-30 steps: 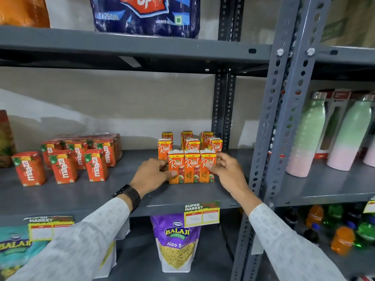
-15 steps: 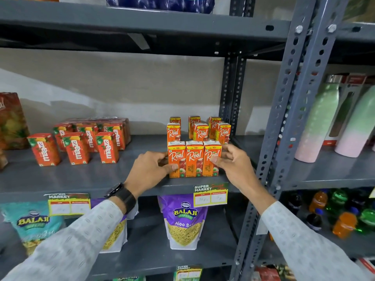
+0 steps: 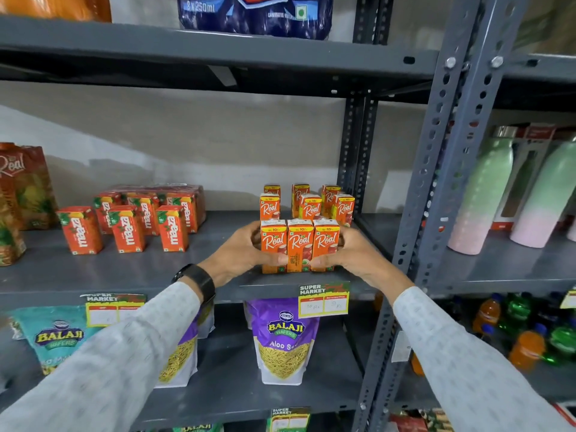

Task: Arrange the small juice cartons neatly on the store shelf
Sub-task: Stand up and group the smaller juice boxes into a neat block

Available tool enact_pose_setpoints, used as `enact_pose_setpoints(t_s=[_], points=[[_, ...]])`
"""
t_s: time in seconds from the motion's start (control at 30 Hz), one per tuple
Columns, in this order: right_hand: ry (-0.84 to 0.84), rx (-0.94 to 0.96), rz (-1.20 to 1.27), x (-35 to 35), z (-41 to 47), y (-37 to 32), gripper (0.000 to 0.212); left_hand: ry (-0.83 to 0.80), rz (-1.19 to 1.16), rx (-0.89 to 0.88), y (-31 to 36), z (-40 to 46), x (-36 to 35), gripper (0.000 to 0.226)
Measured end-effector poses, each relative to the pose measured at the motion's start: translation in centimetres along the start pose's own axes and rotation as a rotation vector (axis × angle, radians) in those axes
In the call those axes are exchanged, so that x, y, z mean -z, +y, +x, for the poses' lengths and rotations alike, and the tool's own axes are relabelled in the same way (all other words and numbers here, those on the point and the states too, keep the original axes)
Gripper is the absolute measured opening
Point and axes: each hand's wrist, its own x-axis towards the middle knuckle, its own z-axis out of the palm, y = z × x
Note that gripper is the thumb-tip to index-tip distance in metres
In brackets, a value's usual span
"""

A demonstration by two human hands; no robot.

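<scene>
Both hands clamp the front row from either side: left hand [image 3: 240, 255] pressed to the left carton, right hand [image 3: 349, 255] to the right one, thumbs meeting low across the faces. Three Real cartons [image 3: 300, 246] stand squeezed shoulder to shoulder, upright, labels forward, right at the shelf [image 3: 149, 272] edge above the price tag [image 3: 324, 300]. That row looks done, tight and square. Behind it, the back cartons [image 3: 311, 205] are looser: gaps show between them, and the rows don't line up with the front trio. So I'd call it roughly halfway, front sorted, the rear ranks left to close up. Over to the left, the Maaza cartons [image 3: 127, 227] stand well apart from this group, untouched by either hand.
</scene>
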Motion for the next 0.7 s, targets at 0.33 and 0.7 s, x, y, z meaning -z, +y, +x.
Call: enact_pose_setpoints(t_s=[0.33,0.7], points=[[0.122,0.023,0.017,-2.2,0.6,0.8,0.057,0.109,-0.049,0.063,-0.9,1.0,-1.0,0.071],[0.029,0.092,0.01,-0.3,-0.2,-0.6,0.079,0.084,0.029,-0.019,0.5,-1.0,0.9,0.089]])
